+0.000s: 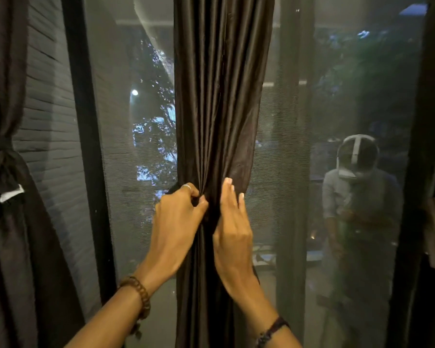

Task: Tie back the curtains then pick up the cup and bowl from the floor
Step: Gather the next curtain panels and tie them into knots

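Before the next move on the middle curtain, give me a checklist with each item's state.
1. Middle curtain gathered into a bunch at hand height: ok.
2. Left hand grips the bunch, fingers curled into the folds: ok.
3. Right hand steadies the other side, fingers straight against the cloth: ok.
4. Tie wrapped and knotted round this curtain: cannot tell; a dark strip shows by the left hand only.
5. Left curtain already tied back: ok.
6. Cup and bowl located: cannot tell, floor out of view.
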